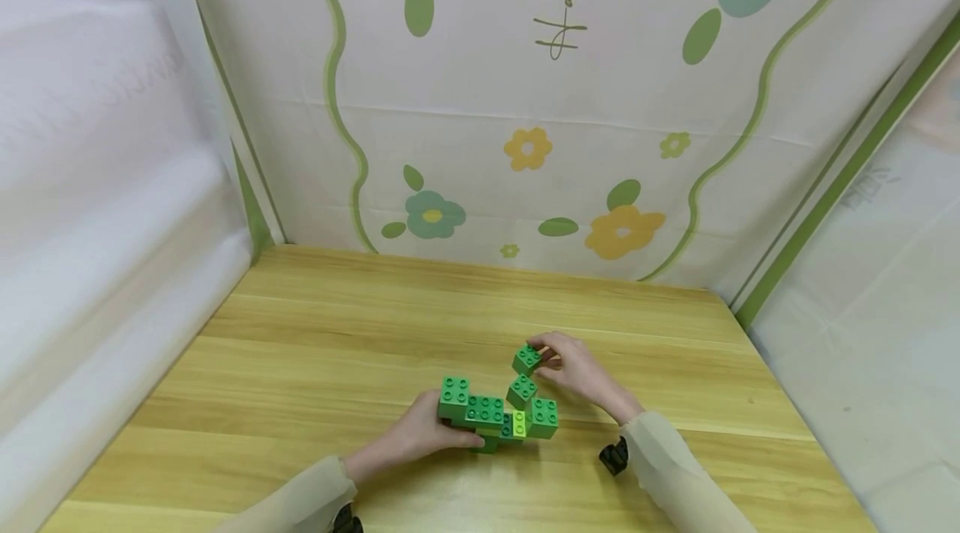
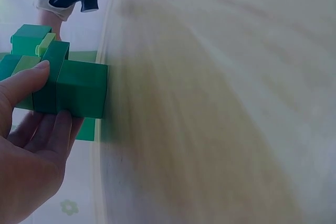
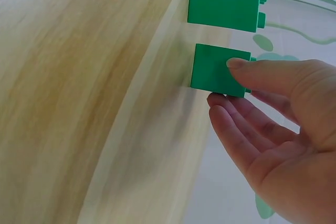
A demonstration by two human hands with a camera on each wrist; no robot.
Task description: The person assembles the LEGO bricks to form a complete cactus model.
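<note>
My left hand grips an assembly of joined building bricks in several greens, with a light lime one among them. In the left wrist view the thumb lies across the assembly's side and the fingers are under it. My right hand pinches a small green brick with studs on top; in the right wrist view the thumb presses one face of this brick. Another green brick stands between the pinched brick and the assembly. Whether it touches the assembly cannot be told.
A wooden table spreads under both hands. White fabric walls with printed flowers rise behind it and on both sides. Black wrist devices sit at the sleeve cuffs.
</note>
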